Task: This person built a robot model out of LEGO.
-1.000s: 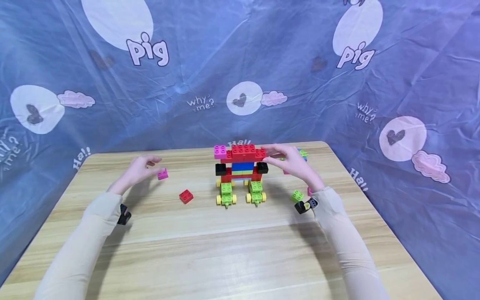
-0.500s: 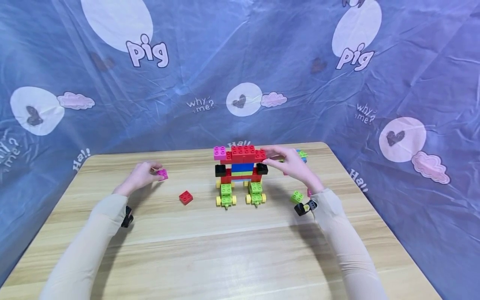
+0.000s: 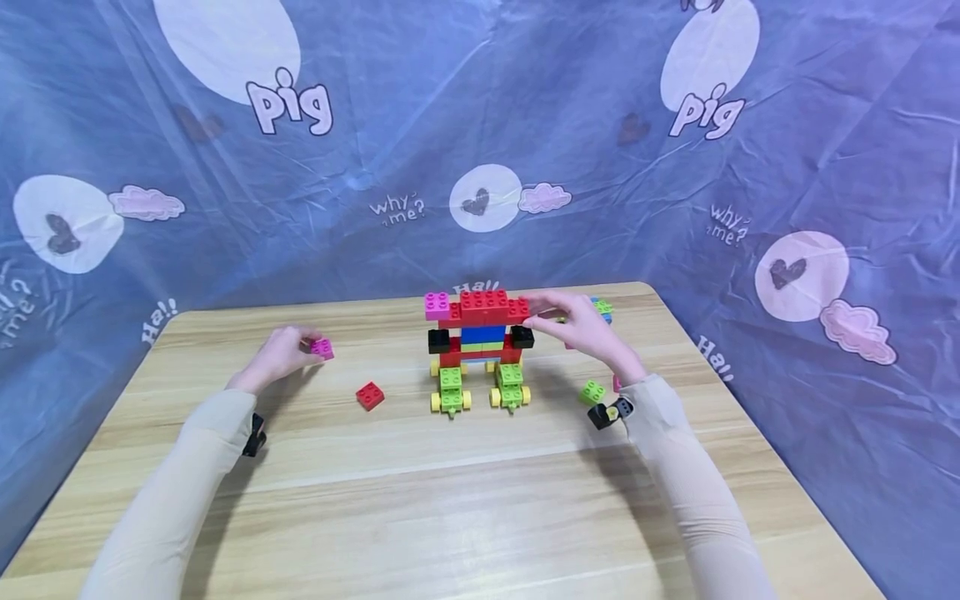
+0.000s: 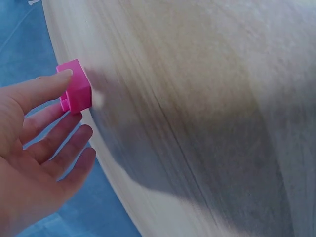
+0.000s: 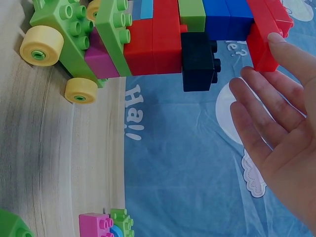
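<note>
On the left of the table, my left hand (image 3: 276, 357) pinches a pink building brick (image 3: 322, 348). In the left wrist view the thumb lies on one side of that brick (image 4: 79, 90), with fingers behind it. A figure of stacked bricks (image 3: 483, 335) stands mid-table on green wheeled bases (image 3: 451, 390) with yellow wheels. Its top row is red, with another pink brick (image 3: 437, 306) on the left end. My right hand (image 3: 583, 327) grips the red brick (image 5: 262, 47) at the row's right end, thumb in front and fingertips behind.
A loose red brick (image 3: 370, 396) lies left of the figure. To the right are a green brick (image 3: 592, 392) and several more bricks, partly hidden by the right arm. Blue-and-green bricks (image 3: 602, 310) sit near the back edge. A printed blue cloth (image 3: 480, 108) hangs behind the table.
My left hand has moved slightly right and down to the loose pink brick and taken hold of it. The right hand stays at the figure's red end brick.
</note>
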Action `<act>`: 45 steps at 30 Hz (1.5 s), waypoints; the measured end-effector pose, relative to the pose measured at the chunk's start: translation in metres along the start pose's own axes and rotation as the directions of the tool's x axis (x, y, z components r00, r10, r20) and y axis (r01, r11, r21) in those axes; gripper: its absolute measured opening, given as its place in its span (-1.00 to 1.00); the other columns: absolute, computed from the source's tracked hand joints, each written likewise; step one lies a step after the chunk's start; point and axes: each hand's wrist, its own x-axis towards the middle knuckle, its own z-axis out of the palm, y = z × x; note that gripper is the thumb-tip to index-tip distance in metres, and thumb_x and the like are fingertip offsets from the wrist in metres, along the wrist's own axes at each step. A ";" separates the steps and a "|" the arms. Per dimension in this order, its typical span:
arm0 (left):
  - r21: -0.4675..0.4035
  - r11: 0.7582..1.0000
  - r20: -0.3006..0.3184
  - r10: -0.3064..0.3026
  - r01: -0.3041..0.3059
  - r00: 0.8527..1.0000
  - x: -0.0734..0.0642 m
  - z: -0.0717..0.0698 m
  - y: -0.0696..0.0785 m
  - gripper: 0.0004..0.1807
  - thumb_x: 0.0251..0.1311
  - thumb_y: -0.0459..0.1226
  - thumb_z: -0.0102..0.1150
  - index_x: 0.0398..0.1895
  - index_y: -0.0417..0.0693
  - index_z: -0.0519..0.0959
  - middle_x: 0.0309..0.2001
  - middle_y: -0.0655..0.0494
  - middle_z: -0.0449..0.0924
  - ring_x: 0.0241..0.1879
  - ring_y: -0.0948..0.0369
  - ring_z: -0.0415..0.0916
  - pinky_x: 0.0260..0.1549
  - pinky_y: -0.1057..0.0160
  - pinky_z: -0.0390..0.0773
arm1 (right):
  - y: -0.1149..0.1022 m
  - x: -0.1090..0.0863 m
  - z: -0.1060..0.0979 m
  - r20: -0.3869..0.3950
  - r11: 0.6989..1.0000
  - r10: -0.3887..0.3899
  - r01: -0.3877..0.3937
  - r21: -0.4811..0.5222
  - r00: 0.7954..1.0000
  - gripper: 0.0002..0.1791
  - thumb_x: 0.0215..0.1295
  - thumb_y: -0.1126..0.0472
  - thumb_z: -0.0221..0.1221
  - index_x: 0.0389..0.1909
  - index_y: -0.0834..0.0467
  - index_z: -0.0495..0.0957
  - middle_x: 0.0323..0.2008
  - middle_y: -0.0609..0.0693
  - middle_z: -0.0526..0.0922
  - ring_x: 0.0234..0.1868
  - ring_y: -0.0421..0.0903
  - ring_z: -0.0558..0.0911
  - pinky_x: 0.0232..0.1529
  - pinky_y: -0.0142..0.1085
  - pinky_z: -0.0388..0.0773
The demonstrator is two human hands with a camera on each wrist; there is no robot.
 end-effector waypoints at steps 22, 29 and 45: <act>-0.047 0.999 -0.037 -0.015 0.013 0.999 -0.005 0.000 -0.009 -0.50 0.08 -0.34 0.38 0.06 -0.49 0.55 -0.14 -0.37 0.69 -0.17 -0.16 0.66 -0.04 -0.14 0.61 | -0.004 0.002 0.001 0.008 1.000 0.006 -0.006 0.007 1.000 -0.53 0.31 0.17 0.29 0.22 0.17 0.54 0.05 0.16 0.70 0.07 0.07 0.68 0.14 -0.03 0.64; -0.102 0.994 -0.051 -0.046 0.041 0.998 -0.010 -0.003 0.000 -0.51 0.14 -0.27 0.36 0.10 -0.39 0.57 -0.09 -0.34 0.69 -0.14 -0.11 0.65 -0.06 -0.07 0.63 | -0.005 -0.001 0.002 0.030 1.000 0.010 -0.010 0.004 1.000 -0.50 0.33 0.11 0.27 0.27 0.14 0.51 0.07 0.11 0.70 0.08 0.04 0.69 0.16 0.01 0.63; -0.187 0.980 -0.083 0.056 -0.070 0.995 -0.004 -0.027 0.048 -0.52 0.18 -0.19 0.37 0.11 -0.26 0.60 0.04 -0.28 0.66 0.00 -0.14 0.62 0.05 -0.11 0.62 | -0.002 -0.002 0.001 0.000 1.000 0.012 -0.012 0.008 1.000 -0.52 0.32 0.18 0.28 0.24 0.17 0.53 0.06 0.15 0.70 0.07 0.06 0.68 0.14 -0.01 0.64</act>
